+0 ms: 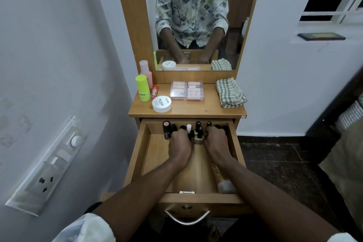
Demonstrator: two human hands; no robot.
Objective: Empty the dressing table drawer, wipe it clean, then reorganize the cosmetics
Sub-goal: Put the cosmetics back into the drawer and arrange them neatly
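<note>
A tall mirror (196, 15) rises from the back of the wooden dressing table (196, 109). Below the tabletop the drawer (137, 155) is pulled wide open, and both forearms reach into it. A folded checked cloth (230, 92) lies at the right end of the tabletop, with a flat clear box (187, 91) of pale compartments at the centre. The left hand (179, 144) and the right hand (216, 141) are side by side at the back of the drawer. The fingers of each are curled down and closed among the small bottles (167, 129) standing in a row along the back wall, most dark-capped, one white-capped. How many each hand grips cannot be told. A pale tube (224, 180) lies along the drawer's right wall, partly under the right forearm. On the tabletop's left end are a white round jar (161, 104), a lime-green bottle (143, 88), a pink bottle (145, 72) behind it, and a small red tube (154, 91)
</note>
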